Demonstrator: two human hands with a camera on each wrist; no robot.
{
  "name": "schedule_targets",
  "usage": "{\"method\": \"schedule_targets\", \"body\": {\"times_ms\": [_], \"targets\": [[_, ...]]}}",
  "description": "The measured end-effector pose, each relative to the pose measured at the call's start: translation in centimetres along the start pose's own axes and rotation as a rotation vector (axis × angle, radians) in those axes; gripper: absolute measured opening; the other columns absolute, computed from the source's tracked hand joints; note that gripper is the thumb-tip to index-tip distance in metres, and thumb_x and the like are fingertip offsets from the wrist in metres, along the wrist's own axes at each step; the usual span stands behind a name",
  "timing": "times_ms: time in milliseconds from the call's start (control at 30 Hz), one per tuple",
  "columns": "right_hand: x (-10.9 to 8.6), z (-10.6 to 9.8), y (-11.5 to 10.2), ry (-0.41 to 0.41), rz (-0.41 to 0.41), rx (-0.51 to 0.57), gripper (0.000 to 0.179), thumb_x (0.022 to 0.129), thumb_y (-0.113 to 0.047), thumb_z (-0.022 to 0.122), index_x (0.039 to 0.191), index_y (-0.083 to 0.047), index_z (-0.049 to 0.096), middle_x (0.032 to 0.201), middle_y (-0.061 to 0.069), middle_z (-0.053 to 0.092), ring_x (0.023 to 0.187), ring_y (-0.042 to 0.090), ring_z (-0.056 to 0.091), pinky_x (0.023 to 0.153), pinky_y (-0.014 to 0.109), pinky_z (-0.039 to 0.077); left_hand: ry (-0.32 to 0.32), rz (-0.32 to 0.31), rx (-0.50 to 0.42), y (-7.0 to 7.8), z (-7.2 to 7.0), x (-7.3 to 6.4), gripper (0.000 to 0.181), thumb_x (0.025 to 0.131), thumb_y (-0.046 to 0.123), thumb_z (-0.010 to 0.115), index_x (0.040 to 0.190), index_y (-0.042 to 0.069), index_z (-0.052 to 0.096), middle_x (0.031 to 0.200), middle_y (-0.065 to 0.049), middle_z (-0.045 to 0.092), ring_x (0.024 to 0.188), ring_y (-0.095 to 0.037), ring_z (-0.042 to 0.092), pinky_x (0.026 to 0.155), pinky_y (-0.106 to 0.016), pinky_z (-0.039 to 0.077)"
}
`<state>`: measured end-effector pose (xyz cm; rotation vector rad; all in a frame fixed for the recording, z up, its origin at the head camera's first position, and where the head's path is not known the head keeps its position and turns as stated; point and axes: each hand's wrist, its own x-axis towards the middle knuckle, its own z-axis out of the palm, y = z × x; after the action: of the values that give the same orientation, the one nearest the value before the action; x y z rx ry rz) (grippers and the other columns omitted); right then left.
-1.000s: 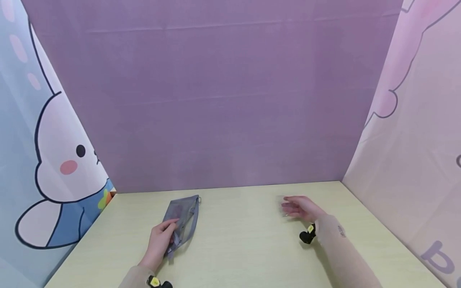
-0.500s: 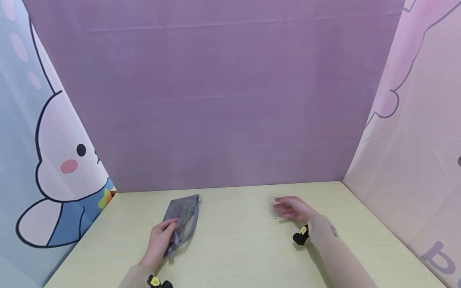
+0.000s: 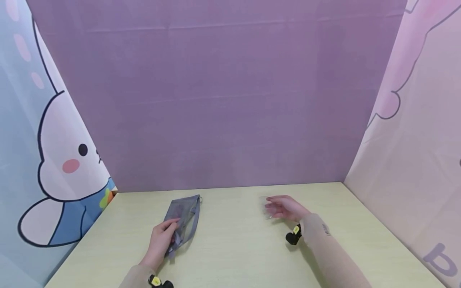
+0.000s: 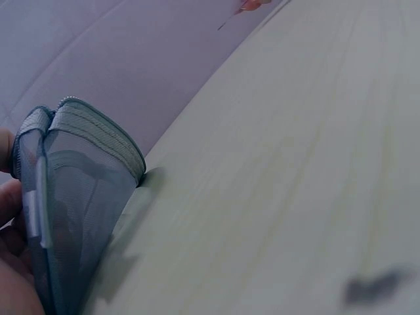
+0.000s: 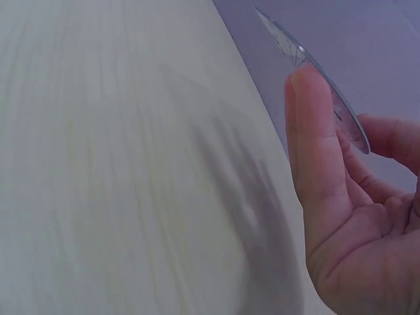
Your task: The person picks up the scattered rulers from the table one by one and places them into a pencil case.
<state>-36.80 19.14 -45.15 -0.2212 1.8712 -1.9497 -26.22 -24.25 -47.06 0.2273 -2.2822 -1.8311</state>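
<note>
My left hand (image 3: 159,242) grips the near side of a grey mesh zip pouch (image 3: 181,207) on the left of the table. In the left wrist view the pouch (image 4: 88,190) stands tilted, its zipped edge parted at the top. On the right, my right hand (image 3: 286,209) pinches a thin, flat, see-through plastic piece (image 3: 264,205) between thumb and fingers. The right wrist view shows this piece (image 5: 348,121) nearly edge-on, held above the table; its exact kind cannot be told. Faint reddish contents show through the pouch mesh, too dim to name.
The pale wooden table (image 3: 230,248) spreads between both hands. A purple cloth wall (image 3: 230,100) rises at its back edge, with printed curtains at left (image 3: 65,140) and right (image 3: 407,168). A small black camera sits on each wrist.
My right hand has moved steadily left with the see-through plastic piece, toward the pouch. My left hand and the pouch have stayed in place.
</note>
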Motion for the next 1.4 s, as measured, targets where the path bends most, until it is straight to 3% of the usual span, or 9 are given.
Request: {"method": "schedule_targets", "body": {"times_ms": [367, 700, 1233, 1400], "targets": [[1.1, 1.5, -0.4, -0.004, -0.002, 0.017, 0.052, 0.101, -0.016, 0.047, 0.142, 0.012, 0.032, 0.12, 0.019, 0.058, 0.094, 0.02, 0.065, 0.077, 0.03, 0.054, -0.005, 0.0, 0.011, -0.4, 0.0, 0.2, 0.035, 0.091, 0.012, 0.054, 0.122, -0.002, 0.064, 0.091, -0.007, 0.061, 0.062, -0.012, 0.048, 0.058, -0.024, 0.041], [2.2, 3.2, -0.4, 0.013, 0.01, 0.013, 0.05, 0.1, -0.017, 0.049, 0.141, 0.01, 0.038, 0.129, 0.027, 0.048, 0.099, 0.023, 0.064, 0.081, 0.033, 0.053, -0.003, 0.006, 0.005, -0.5, 0.0, 0.2, 0.035, 0.09, 0.011, 0.054, 0.121, -0.003, 0.064, 0.093, -0.007, 0.061, 0.061, -0.012, 0.048, 0.058, -0.024, 0.042], [3.7, 6.6, -0.5, -0.063, -0.014, 0.002, 0.046, 0.1, -0.015, 0.048, 0.138, 0.011, 0.041, 0.103, 0.013, 0.056, 0.096, 0.024, 0.065, 0.079, 0.033, 0.054, 0.005, 0.003, 0.01, -0.6, -0.1, 0.2, 0.035, 0.09, 0.011, 0.054, 0.12, -0.003, 0.065, 0.094, -0.007, 0.061, 0.061, -0.012, 0.048, 0.057, -0.024, 0.042], [4.3, 7.4, -0.3, -0.093, -0.015, 0.005, 0.046, 0.099, -0.014, 0.049, 0.137, 0.011, 0.042, 0.104, 0.014, 0.056, 0.094, 0.024, 0.065, 0.079, 0.033, 0.054, 0.009, 0.009, 0.01, -0.6, 0.0, 0.3, 0.034, 0.09, 0.011, 0.054, 0.12, -0.003, 0.065, 0.096, -0.007, 0.062, 0.062, -0.012, 0.048, 0.057, -0.024, 0.042]]}}
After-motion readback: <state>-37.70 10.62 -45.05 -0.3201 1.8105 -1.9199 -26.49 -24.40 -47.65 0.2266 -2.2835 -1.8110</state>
